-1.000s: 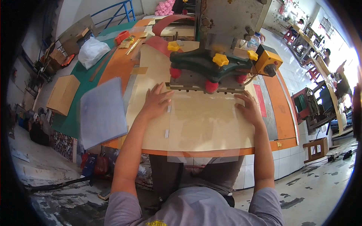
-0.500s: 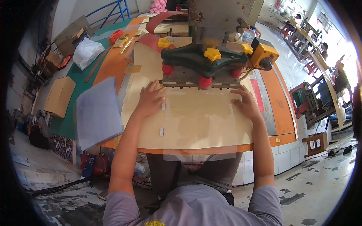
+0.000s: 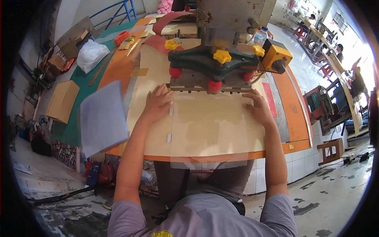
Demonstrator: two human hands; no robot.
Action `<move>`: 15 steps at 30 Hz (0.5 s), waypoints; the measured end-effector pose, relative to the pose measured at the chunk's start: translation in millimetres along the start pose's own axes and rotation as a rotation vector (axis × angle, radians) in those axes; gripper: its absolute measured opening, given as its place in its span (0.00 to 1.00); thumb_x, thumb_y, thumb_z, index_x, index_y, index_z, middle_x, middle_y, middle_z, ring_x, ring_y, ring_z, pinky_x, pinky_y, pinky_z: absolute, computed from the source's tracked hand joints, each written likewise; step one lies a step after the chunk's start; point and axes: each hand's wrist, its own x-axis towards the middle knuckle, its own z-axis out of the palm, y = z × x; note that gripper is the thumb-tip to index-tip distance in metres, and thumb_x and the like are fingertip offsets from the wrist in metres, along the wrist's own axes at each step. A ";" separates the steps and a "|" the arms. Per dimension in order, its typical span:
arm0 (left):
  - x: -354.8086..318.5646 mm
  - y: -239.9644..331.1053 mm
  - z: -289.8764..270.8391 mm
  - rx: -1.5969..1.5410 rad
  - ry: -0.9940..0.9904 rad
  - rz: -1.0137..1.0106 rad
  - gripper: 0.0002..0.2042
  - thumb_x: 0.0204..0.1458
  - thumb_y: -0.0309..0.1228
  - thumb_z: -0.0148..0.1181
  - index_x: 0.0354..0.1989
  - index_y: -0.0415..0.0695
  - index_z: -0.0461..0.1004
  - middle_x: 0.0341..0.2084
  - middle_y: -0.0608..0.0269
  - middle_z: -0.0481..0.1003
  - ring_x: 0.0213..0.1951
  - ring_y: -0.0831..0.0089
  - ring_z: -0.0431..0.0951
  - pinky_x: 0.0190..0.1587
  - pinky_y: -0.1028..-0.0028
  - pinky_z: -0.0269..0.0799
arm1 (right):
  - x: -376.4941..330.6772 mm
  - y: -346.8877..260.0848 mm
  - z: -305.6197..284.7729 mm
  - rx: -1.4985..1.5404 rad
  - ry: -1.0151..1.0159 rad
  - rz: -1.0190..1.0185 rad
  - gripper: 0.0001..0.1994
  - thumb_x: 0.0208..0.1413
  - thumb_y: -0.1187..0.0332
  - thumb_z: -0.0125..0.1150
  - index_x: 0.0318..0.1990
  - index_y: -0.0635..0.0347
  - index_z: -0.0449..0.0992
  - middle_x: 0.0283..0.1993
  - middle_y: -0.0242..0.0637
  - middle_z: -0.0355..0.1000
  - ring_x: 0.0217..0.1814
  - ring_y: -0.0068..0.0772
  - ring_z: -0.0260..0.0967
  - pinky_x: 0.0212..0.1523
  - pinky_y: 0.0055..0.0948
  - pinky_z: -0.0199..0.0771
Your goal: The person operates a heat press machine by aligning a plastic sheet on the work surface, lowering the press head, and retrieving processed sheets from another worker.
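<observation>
A clear plastic sheet point(image 3: 209, 126) lies flat on the cream board point(image 3: 152, 144), its near end hanging past the table's front edge. My left hand point(image 3: 158, 104) rests with fingers spread at the sheet's left side, close to the press's lower edge. On the sheet's right side lies my right hand point(image 3: 258, 106), fingers also apart. Just beyond both hands stands the press head point(image 3: 213, 63), dark green with yellow star knobs and red collars. Its metal plate point(image 3: 197, 83) covers the sheet's far end. Two small white tabs point(image 3: 169, 138) sit along the sheet's left edge.
A stack of clear sheets point(image 3: 103, 118) lies left of the board. Farther left are a cardboard box point(image 3: 62, 101) and a white plastic bag point(image 3: 92, 56). A yellow control box point(image 3: 276, 56) with a black knob juts out at the press's right. People sit at far-right benches.
</observation>
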 end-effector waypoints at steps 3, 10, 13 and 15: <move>-1.4 -0.5 -0.6 -0.008 0.011 0.006 0.24 0.66 0.45 0.58 0.70 0.58 0.73 0.78 0.45 0.54 0.80 0.51 0.47 0.79 0.47 0.35 | -1.3 -3.3 0.6 -0.022 0.005 0.016 0.22 0.55 0.65 0.73 0.59 0.47 0.82 0.79 0.42 0.60 0.86 0.47 0.46 0.84 0.53 0.35; -0.6 2.8 -1.6 -0.014 0.008 0.018 0.24 0.65 0.44 0.59 0.70 0.59 0.73 0.78 0.45 0.54 0.80 0.51 0.47 0.80 0.47 0.35 | 1.0 6.9 0.7 0.032 0.005 -0.002 0.22 0.55 0.65 0.73 0.59 0.47 0.81 0.79 0.41 0.61 0.86 0.48 0.46 0.84 0.53 0.36; -1.9 3.0 -2.3 -0.027 0.001 -0.008 0.24 0.65 0.43 0.60 0.70 0.60 0.74 0.78 0.46 0.54 0.80 0.51 0.47 0.80 0.47 0.34 | 3.9 10.3 2.2 0.095 -0.019 -0.039 0.22 0.55 0.66 0.73 0.59 0.47 0.81 0.79 0.41 0.61 0.86 0.49 0.46 0.83 0.54 0.36; -2.4 0.7 -1.8 -0.038 0.013 0.003 0.24 0.64 0.44 0.60 0.70 0.61 0.73 0.78 0.46 0.54 0.80 0.51 0.47 0.80 0.46 0.34 | 2.8 7.9 2.7 0.087 -0.005 -0.024 0.22 0.54 0.67 0.73 0.58 0.48 0.81 0.79 0.42 0.61 0.86 0.49 0.46 0.83 0.54 0.36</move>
